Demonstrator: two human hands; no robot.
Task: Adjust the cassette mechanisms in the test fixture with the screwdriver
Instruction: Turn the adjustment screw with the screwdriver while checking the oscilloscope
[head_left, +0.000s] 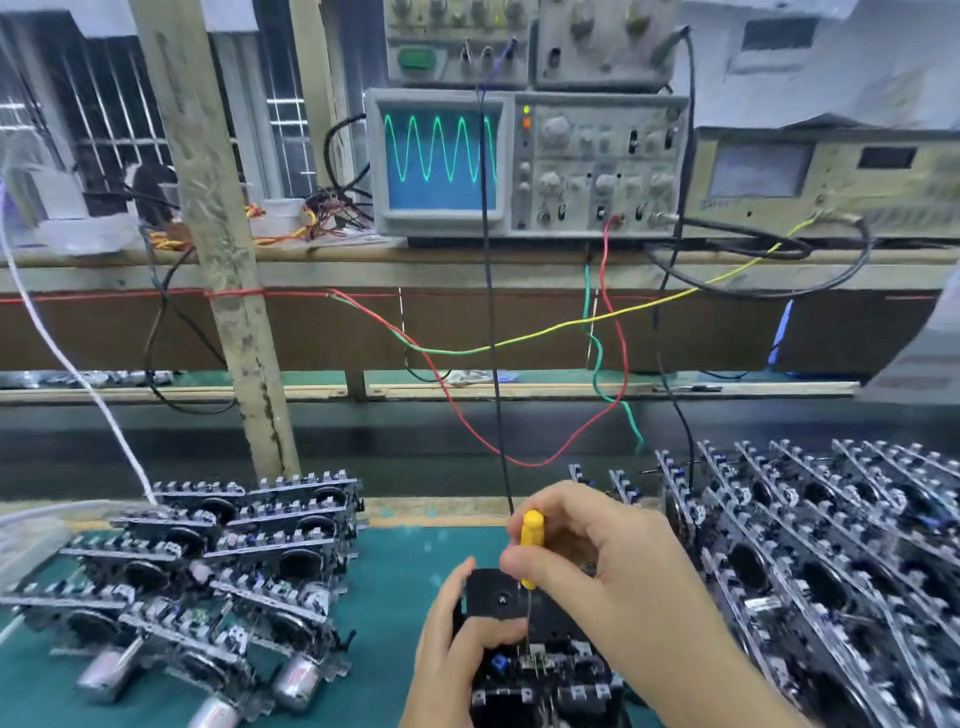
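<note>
Your right hand (597, 551) is pinching the yellow screwdriver (531, 545) upright, its thin shaft reaching down into the cassette mechanism (540, 670) seated in the black test fixture (498, 597) on the counter (400, 566). Your left hand (457, 644) is gripping the fixture's side. The mechanism looks light, rigid and delicate, so keep holding the fixture body.

Yellow-handled screwdriver (531, 545) stands upright, thin shaft down in the black test fixture's (501, 597) cassette mechanism (540, 670).

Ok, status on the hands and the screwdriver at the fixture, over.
Right hand pinching yellow-handled screwdriver, shaft down into cassette mechanism. Left hand gripping black test fixture. Black hanging cable close behind the handle.
</note>
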